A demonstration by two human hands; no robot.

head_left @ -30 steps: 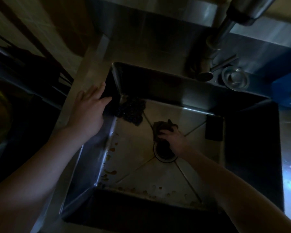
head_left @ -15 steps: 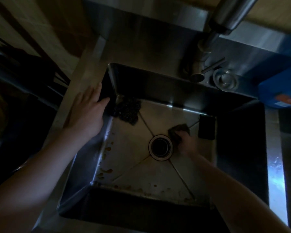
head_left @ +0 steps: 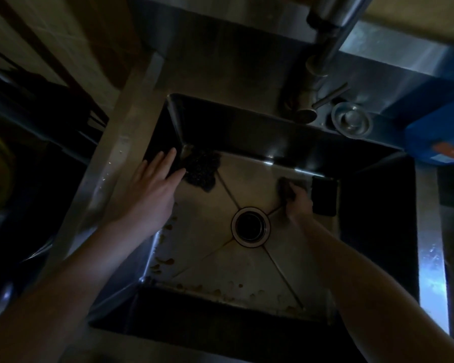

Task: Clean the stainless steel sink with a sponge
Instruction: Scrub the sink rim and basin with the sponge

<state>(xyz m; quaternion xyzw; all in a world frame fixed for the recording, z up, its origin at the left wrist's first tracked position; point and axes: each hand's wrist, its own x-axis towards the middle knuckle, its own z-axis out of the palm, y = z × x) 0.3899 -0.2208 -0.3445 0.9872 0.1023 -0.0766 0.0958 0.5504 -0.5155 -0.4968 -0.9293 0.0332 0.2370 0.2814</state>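
I see the right hand (head_left: 298, 203) gripping the one sponge (head_left: 286, 188) on the sink (head_left: 121, 153) floor, up and right of the single drain (head_left: 250, 226) and farther from it than half a second ago. The left hand (head_left: 152, 184) lies flat, fingers straight, on the rim left of the drain.

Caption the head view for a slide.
Right hand grips a sponge on the sink floor beyond the drain; left hand rests flat on the left rim.
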